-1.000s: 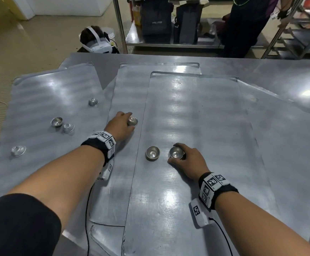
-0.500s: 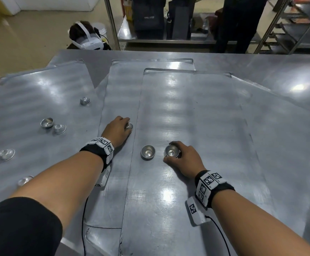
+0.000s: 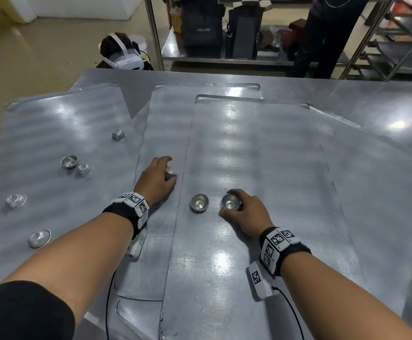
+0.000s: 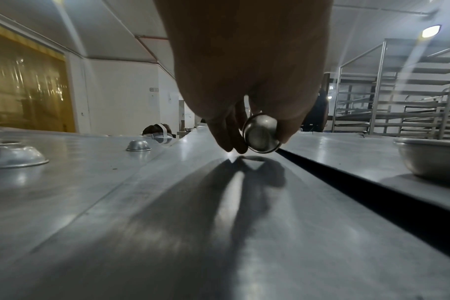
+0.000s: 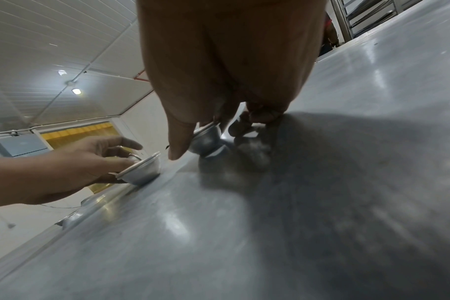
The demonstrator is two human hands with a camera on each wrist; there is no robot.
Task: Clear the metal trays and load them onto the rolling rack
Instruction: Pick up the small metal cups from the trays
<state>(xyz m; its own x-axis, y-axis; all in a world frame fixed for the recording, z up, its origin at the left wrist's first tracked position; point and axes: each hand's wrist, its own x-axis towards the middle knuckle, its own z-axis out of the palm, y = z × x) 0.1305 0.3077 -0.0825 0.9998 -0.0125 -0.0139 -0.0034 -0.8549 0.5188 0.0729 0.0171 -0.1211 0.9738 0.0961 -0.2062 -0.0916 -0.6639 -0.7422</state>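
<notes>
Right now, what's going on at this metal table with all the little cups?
A person is clearing small metal cups off overlapping metal trays. The left hand pinches one cup, tilted on its side just above the tray. The right hand grips an upright cup, which stands on the top tray beside another cup. Five more cups, among them one near the far corner, wait on the left tray. Nothing shows a tray being loaded yet.

Beige floor [image 3: 40,52] spreads beyond the steel tabletop [image 3: 371,99]; a steel shelf unit [image 3: 200,57] holds dark bags. White walls [image 4: 121,91], a yellow curtain [image 4: 26,81], ceiling lamp [image 4: 431,31] lit.
</notes>
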